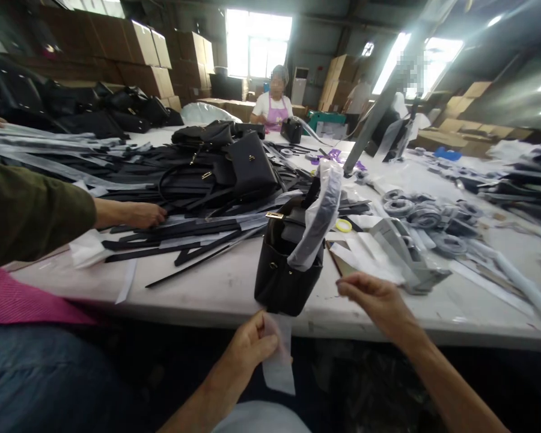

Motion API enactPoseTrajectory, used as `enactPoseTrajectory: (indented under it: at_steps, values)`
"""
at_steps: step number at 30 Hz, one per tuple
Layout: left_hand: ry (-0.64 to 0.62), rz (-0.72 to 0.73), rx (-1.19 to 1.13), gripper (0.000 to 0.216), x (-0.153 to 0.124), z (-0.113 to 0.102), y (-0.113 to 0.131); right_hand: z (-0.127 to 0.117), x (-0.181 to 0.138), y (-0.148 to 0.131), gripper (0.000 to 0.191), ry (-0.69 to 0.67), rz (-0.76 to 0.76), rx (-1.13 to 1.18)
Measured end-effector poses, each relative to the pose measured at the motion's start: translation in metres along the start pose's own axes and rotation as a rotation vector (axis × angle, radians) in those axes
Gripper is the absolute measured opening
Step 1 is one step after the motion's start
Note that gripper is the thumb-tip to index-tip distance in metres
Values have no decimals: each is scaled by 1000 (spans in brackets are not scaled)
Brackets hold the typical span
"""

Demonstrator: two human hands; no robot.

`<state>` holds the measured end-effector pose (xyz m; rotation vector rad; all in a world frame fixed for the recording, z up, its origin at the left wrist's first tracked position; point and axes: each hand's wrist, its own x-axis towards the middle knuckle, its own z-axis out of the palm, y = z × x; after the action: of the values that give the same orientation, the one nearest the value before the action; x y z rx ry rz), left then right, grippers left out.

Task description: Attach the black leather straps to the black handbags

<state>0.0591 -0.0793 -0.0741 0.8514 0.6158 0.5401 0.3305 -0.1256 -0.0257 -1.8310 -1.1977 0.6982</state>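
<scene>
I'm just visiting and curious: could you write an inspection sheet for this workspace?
Surface: pale table, with small dark marks near its front edge.
Job's things: black handbag standing open near that edge, its handle wrapped in whitish film; translucent strip.
Clutter: black straps, grey coils, yellow ring.
Hands: left hand pinches the strip; right hand is right of the handbag, anything held unclear.
Cables: nothing seen for certain.
Surroundings: stacked cartons, windows, co-worker's hand at the straps.
</scene>
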Motion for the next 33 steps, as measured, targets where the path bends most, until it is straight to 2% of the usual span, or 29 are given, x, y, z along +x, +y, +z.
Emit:
enactPoseTrajectory:
  at_steps: [2, 5, 7, 9, 11, 16, 20, 23, 26, 29, 33]
  values:
    - [5, 8, 69, 31, -4, -5, -1, 30, -31, -10, 26, -229, 114, 213]
    - [24, 57, 216, 27, -8, -8, -2, 68, -59, -24, 34, -353, 199, 495]
    - [53, 86, 319, 25, -12, -7, -3, 87, -67, -31, 34, -347, 199, 558]
    - [87, 94, 421, 24, -18, -7, -3, 100, -69, -37, 26, -285, 183, 517]
    - [116, 103, 488, 23, -24, -9, -1, 109, -70, -41, 27, -214, 158, 433]
    - [234, 124, 510, 26, -30, -27, 2, 116, -65, -39, 27, -118, 96, 156]
    - [293, 105, 488, 27, -30, -43, 1, 124, -57, -30, 31, -122, 175, 78]
    - [306, 147, 532, 25, -33, -51, 1, 135, -54, -28, 33, -138, 261, 191]
    - [317, 249, 650, 24, -38, -57, 4, 140, -55, -33, 32, -64, 223, 337]
    - [326, 330, 758, 22, -43, -62, 8, 136, -60, -43, 32, -47, 226, 533]
    - [308, 361, 794, 17, -47, -70, 6, 128, -66, -55, 31, -86, 268, 748]
